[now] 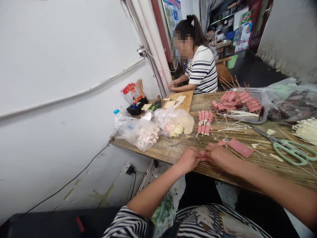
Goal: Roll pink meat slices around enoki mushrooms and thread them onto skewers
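At the table's near edge, my left hand (190,160) and my right hand (219,157) are closed on the two ends of a pink meat slice (203,156), which looks partly rolled. My fingers hide most of it. Just beyond my right hand lies a flat pink meat slice (240,147), with a small pink piece (222,143) beside it. Finished-looking pink rolls (205,122) with white enoki ends sit in a block farther up the table. Loose enoki strands (231,126) are scattered to their right.
Green-handled scissors (289,150) lie at right, near an enoki bunch (307,130). Behind are a tray (264,114) of skewered rolls and a dark-filled plastic bag (292,102). Clear food bags (146,134) stand at left. A co-worker (201,66) sits by a cutting board (188,99).
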The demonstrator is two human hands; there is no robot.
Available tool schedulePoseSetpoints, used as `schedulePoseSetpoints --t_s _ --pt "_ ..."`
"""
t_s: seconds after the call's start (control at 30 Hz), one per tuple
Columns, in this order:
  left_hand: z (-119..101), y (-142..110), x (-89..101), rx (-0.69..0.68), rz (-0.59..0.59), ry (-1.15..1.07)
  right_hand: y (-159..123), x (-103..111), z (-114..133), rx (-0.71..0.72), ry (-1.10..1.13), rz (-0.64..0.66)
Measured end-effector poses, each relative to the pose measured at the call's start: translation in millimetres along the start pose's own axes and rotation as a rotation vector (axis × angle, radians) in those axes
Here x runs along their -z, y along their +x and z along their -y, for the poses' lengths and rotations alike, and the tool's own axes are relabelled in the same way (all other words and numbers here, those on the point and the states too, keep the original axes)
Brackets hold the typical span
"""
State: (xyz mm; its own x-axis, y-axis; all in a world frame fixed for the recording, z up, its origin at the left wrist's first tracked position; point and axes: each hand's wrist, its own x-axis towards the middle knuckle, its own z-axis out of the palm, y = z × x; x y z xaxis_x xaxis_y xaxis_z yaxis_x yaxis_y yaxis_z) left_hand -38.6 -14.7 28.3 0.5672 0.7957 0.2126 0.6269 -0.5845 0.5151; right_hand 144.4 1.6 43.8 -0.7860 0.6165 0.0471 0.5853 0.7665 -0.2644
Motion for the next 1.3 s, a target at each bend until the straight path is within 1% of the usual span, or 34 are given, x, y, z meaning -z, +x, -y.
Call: schedulePoseSetpoints --t_s 0.07,0.1,0.17,0.23,0.27,0.37,0.43,0.47,0.53,0.6,0.7,0.77,0.83,0.97,1.03,1.13,1.23,1.3 --pt "2.3 2.0 1.1 0.01 0.02 -0.002 -7.3 -6.6 9.0 0.007 -0.122 -0.082" --pt "3.3 2.5 1.4 0.016 0.03 -0.011 -10.1 -9.7 11.8 0.028 -0.151 -0.103" --pt "4.3 2.2 1.4 0.032 0.039 -0.041 -12.5 -13.6 13.0 0.058 -0.139 -0.128" --pt "3.4 -0.7 0.0 0.052 0.02 -0.063 -10.0 -13.9 9.4 0.062 -0.081 -0.11" --pt "2.3 -3.4 -1.5 0.064 -0.01 -0.06 -7.4 -12.9 6.7 0.058 -0.047 -0.092" --pt "-2.2 -14.7 -8.6 0.061 -0.168 0.043 2.2 -7.5 -0.8 0.038 0.054 -0.021" --pt "-4.2 -22.3 -14.1 0.001 -0.246 0.159 7.6 -3.6 -3.7 0.016 0.095 0.02" --pt "-4.6 -25.1 -16.4 -0.039 -0.256 0.216 9.8 -1.6 -4.5 0.013 0.106 0.041" --pt "-4.4 -27.9 -19.1 -0.102 -0.242 0.301 13.4 2.7 -5.7 0.017 0.12 0.07" --pt "-3.4 -26.8 -18.7 -0.12 -0.213 0.332 16.2 7.1 -7.3 0.016 0.142 0.095" --pt "-2.2 -20.0 -13.8 -0.093 -0.157 0.283 17.8 10.9 -10.7 -0.006 0.16 0.128" --pt "-2.0 -14.3 -9.7 -0.081 -0.105 0.229 14.8 8.8 -11.7 0.002 0.133 0.126" --pt "-2.2 -9.1 -6.3 -0.075 -0.062 0.184 7.7 1.9 -10.0 0.018 0.05 0.059" --pt "-2.7 -2.0 -1.1 -0.053 -0.018 0.147 -11.3 -19.3 -1.7 0.052 -0.146 -0.184" --pt "-3.6 -0.7 0.2 -0.053 0.003 0.156 -15.5 -26.1 -0.1 0.059 -0.152 -0.217" --pt "-6.9 -4.0 -2.4 -0.047 0.001 0.23 -9.7 -24.3 -4.4 0.081 -0.08 -0.15" --pt "-11.7 -14.2 -11.6 -0.025 -0.093 0.384 3.8 -10.4 -12.5 0.117 0.023 -0.027" --pt "-13.2 -21.4 -18.5 -0.043 -0.156 0.464 11.8 0.8 -16.6 0.118 0.097 0.029"
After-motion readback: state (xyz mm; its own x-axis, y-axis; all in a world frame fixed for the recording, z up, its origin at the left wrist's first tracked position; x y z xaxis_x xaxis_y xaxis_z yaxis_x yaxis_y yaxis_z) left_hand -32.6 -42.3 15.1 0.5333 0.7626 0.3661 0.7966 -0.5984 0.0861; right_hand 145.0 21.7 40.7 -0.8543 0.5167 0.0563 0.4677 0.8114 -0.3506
